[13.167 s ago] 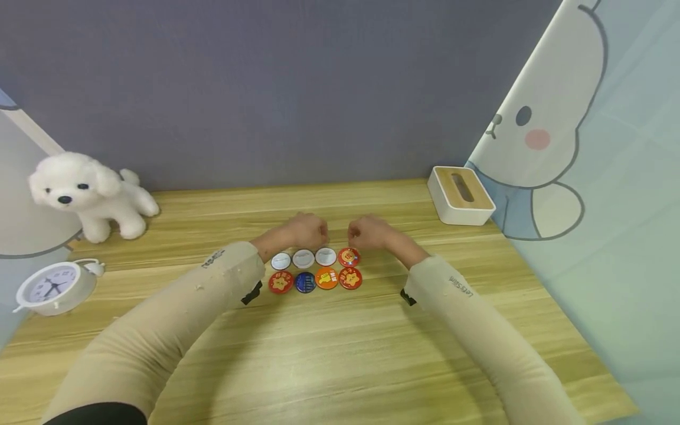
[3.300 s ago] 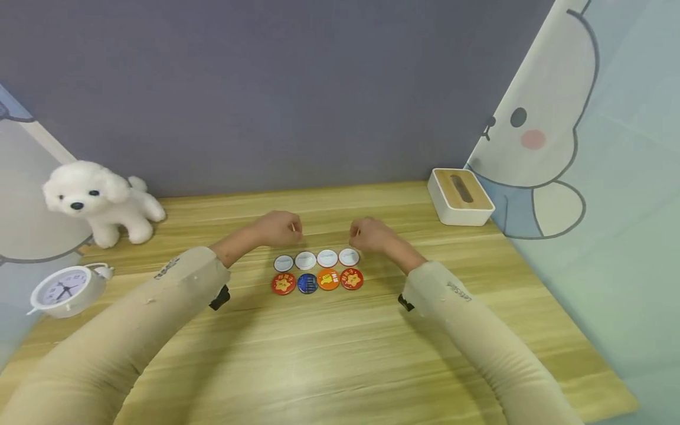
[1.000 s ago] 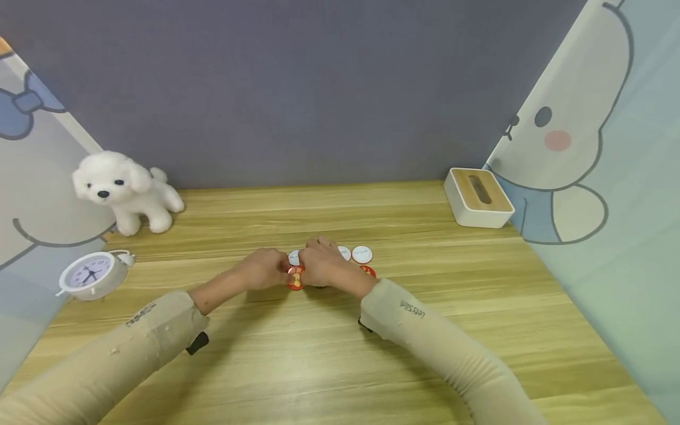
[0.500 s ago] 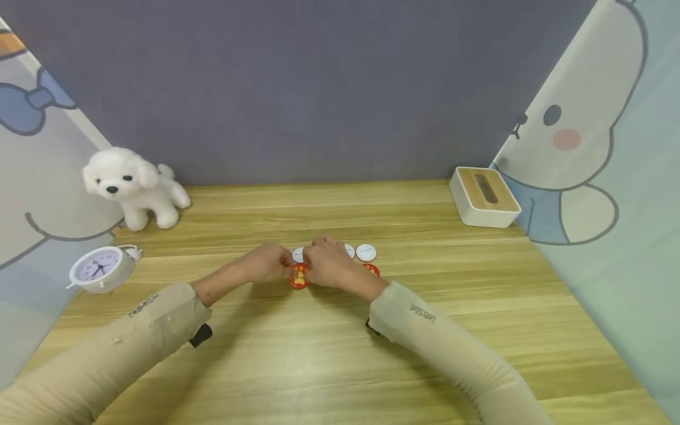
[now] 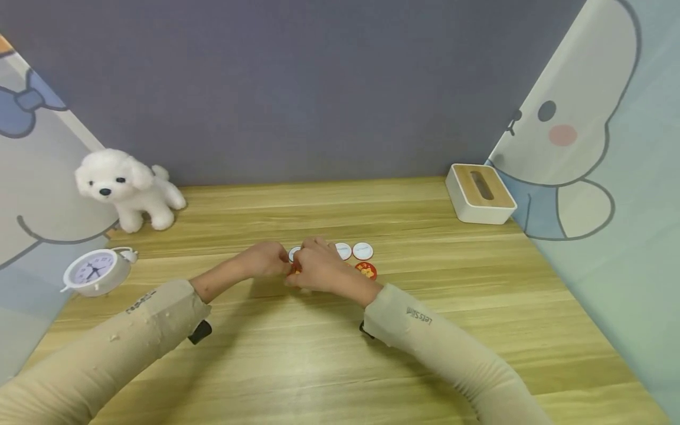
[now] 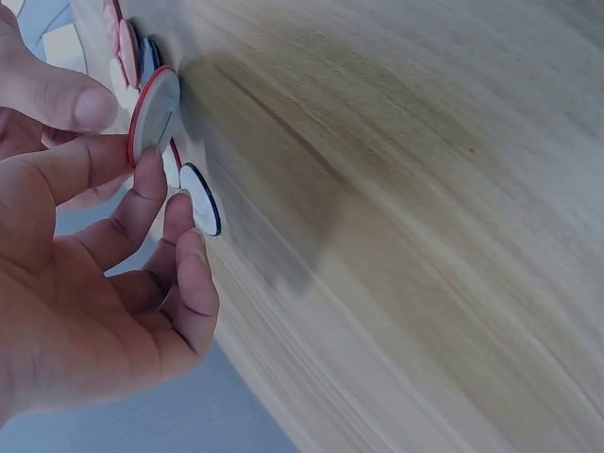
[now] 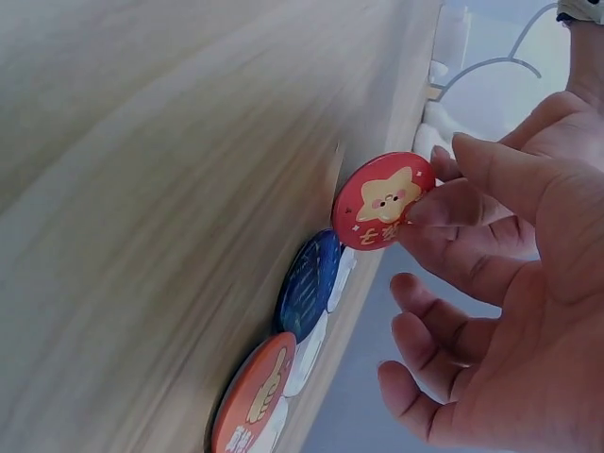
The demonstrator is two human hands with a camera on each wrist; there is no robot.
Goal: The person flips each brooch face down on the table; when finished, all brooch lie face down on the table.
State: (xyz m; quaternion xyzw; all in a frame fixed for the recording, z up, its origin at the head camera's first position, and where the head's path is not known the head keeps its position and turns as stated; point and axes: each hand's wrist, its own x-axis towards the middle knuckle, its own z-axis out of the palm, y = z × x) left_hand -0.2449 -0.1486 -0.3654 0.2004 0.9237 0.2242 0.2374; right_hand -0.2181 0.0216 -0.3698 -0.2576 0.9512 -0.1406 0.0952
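Observation:
A round red pin badge with a yellow star [image 7: 382,200] is tilted up off the table between both hands; its pale back shows in the left wrist view. My left hand [image 5: 264,260] pinches it by the edge between thumb and finger. My right hand [image 5: 322,267] is beside it; one finger touches the lower edge while the thumb stands apart. Next to it lie a blue badge [image 7: 310,283] and an orange thumbs-up badge [image 7: 257,396], face up. Another red star badge [image 5: 366,270] ends that row. Behind are white-backed badges [image 5: 363,251], partly hidden by my right hand.
On the wooden table [image 5: 340,354], a white alarm clock [image 5: 98,271] and a white plush dog [image 5: 127,188] stand at the left. A white tissue box with a wooden lid [image 5: 480,193] is at the back right. A grey panel rises behind.
Since the oldest frame, the back row's right badge has turned white side up. Both hands have since come to the front row's left red badge, now tilted up.

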